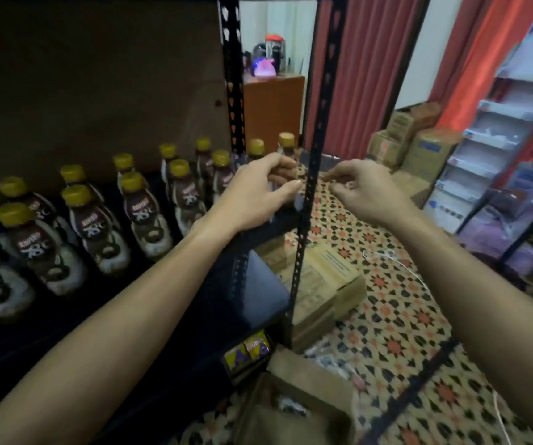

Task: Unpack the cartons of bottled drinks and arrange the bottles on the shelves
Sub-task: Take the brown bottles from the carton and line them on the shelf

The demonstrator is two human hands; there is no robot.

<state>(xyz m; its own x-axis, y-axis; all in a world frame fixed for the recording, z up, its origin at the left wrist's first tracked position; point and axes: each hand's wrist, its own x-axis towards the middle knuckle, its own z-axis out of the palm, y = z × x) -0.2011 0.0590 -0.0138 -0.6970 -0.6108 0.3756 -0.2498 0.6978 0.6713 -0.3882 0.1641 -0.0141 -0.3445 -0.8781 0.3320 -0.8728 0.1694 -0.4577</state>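
The shelf [175, 316] already carried rows of bottles [104, 226] to the left of the left hand [258, 187], labels facing out. That hand gripped one more bottle [286, 155] at the row's right end, probably filling the gap. Right hand [360, 184] hung beside it, loose, empty.

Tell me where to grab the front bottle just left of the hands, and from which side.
Take that bottle around its narrow neck just under the yellow cap, coming from the open front. It stands upright, neighbours crowd its sides, and the left hand grips the end bottle similarly high.
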